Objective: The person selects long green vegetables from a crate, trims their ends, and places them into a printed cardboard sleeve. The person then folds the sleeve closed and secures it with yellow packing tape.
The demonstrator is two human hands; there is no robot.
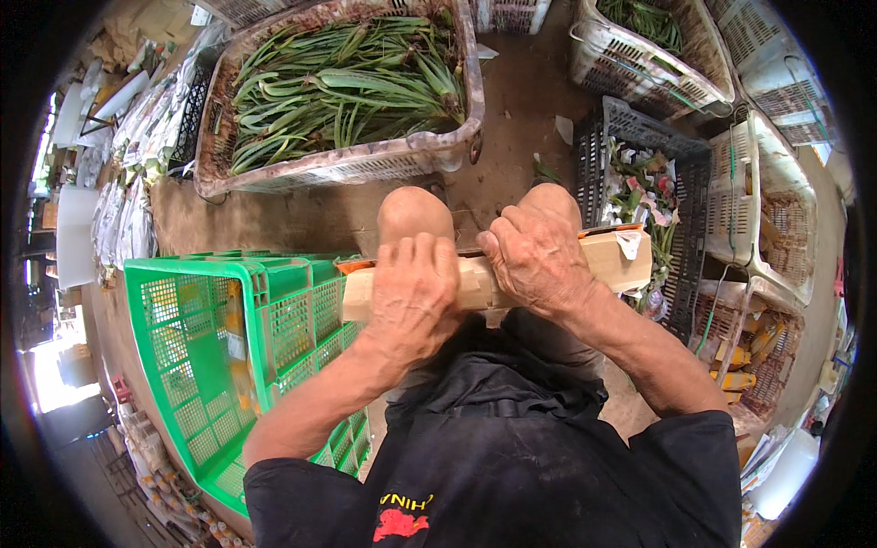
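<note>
A long, narrow folded cardboard piece (pixel 620 264) with orange printed edges lies across my lap, just behind my bare knees. My left hand (pixel 416 284) is closed over its left half, fingers curled over the far edge. Toward its right half, my right hand (pixel 541 257) grips it from above, thumb bent at the far edge. A torn white patch shows near the right end. Beyond my knees stands a stained white plastic crate (pixel 322 168) full of aloe plants (pixel 356 82) with long green leaves. The undersides of the cardboard and my fingertips are hidden.
A green plastic crate (pixel 257 329) lies on its side at my left, holding yellow-brown wrapped bundles (pixel 236 342). At my right, a black crate (pixel 692 198) contains plant scraps and paper. White crates (pixel 730 185) with wire handles line the right side. White-wrapped bundles (pixel 133 219) stand far left.
</note>
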